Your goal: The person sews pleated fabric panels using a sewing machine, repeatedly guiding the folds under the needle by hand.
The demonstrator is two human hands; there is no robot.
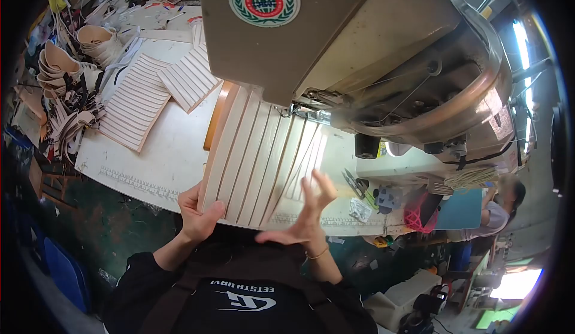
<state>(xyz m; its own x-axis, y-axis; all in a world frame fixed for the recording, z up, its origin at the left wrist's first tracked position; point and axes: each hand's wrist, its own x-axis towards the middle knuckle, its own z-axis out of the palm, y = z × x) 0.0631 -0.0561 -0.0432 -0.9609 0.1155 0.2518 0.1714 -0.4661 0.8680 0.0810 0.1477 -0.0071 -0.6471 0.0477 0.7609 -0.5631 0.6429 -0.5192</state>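
A cream panel with dark parallel stripes (pixel 242 154) lies on the white table under the sewing machine (pixel 353 52), its far part beneath the needle area. My left hand (pixel 200 215) grips the panel's near left corner, thumb on top and fingers underneath. To the right of the panel, my right hand (pixel 306 214) is raised with fingers spread and nothing in it. Thin threads run from the needle area across the panel's right side toward that hand. Whether they touch the fingers, I cannot tell.
Two more striped panels (pixel 136 100) overlap on the table at left, near piles of curved cream pieces (pixel 58 64). Scissors (pixel 354 183), a small plastic bag (pixel 360 210) and a pink mesh item (pixel 419 214) sit at right. Another person (pixel 494 217) is farther right.
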